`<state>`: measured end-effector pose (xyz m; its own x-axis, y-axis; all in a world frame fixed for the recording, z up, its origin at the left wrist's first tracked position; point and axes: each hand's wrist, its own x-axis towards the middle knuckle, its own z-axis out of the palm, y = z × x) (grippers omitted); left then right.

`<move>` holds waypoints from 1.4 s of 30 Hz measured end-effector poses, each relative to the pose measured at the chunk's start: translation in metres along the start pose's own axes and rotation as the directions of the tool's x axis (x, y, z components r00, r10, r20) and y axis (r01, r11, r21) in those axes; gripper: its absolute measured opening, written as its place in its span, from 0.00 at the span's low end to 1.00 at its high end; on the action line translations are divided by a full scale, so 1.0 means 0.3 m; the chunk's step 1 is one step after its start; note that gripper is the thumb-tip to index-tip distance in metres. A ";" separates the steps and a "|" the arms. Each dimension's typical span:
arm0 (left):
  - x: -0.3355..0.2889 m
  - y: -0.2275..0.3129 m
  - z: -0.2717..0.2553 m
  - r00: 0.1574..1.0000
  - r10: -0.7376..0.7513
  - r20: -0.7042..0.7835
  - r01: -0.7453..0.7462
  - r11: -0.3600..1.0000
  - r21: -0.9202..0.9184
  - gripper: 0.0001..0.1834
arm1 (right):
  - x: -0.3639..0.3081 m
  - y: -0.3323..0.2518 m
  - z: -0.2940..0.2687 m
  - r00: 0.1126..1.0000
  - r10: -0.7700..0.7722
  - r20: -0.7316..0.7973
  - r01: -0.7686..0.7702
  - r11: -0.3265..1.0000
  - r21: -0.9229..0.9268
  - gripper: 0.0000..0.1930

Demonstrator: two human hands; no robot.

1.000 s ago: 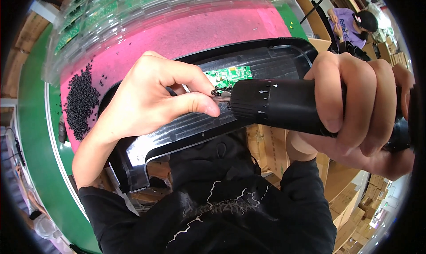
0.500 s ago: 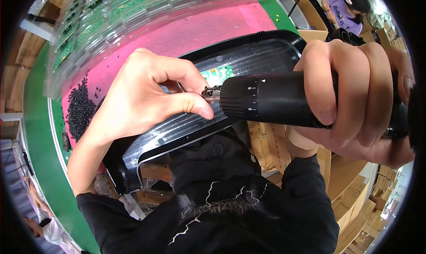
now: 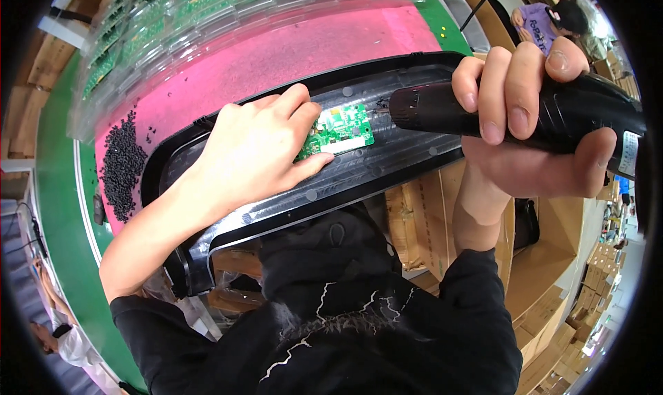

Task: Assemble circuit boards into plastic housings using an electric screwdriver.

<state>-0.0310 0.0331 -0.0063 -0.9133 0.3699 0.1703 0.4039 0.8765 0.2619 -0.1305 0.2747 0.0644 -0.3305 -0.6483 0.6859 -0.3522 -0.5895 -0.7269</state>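
A green circuit board (image 3: 349, 128) lies inside a long black plastic housing (image 3: 407, 129). My left hand (image 3: 262, 146) grips the board's left end, fingertips over its upper side and thumb along its lower edge; that end is hidden beneath the hand. In my right hand (image 3: 518, 105) is a black electric screwdriver (image 3: 431, 107), held nearly level with its tip pointing left. Small black screws (image 3: 382, 105) cluster at its tip, just right of the board. The screwdriver hangs over the right part of the housing.
A pile of small black screws (image 3: 123, 170) sits at the left on a pink mat (image 3: 297, 50). Clear plastic trays (image 3: 207, 12) with green boards stand behind. Cardboard boxes (image 3: 442, 222) are at the lower right. Two other people (image 3: 542, 25) are farther off.
My left hand has left the screwdriver's tip and come down onto the circuit board. The screwdriver has shifted right and slightly up, and my right fingers have changed their hold on it.
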 end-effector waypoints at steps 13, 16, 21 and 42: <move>-0.017 -0.002 0.013 0.990 0.091 -0.109 -0.089 0.996 0.021 0.24 | -0.016 0.077 0.002 0.993 -0.044 -0.112 0.044 0.999 -0.005 0.32; -0.014 -0.009 0.025 0.990 0.075 -0.123 -0.073 0.997 0.026 0.24 | -0.009 0.096 0.017 0.987 -0.023 -0.161 0.021 1.000 -0.017 0.31; -0.011 -0.010 0.023 0.992 0.071 -0.107 -0.070 0.997 0.014 0.24 | 0.013 0.114 0.054 0.974 -0.010 -0.225 0.000 0.999 -0.042 0.28; -0.033 0.006 -0.032 0.999 -0.034 0.016 0.034 0.999 0.013 0.25 | 0.066 0.136 0.146 0.853 0.315 -0.417 -0.272 0.949 0.159 0.24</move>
<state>-0.0207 0.0281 0.0016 -0.9274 0.3445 0.1458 0.3717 0.8926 0.2550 -0.1131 0.2168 0.0470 -0.7574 -0.5377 0.3704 -0.1048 -0.4597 -0.8819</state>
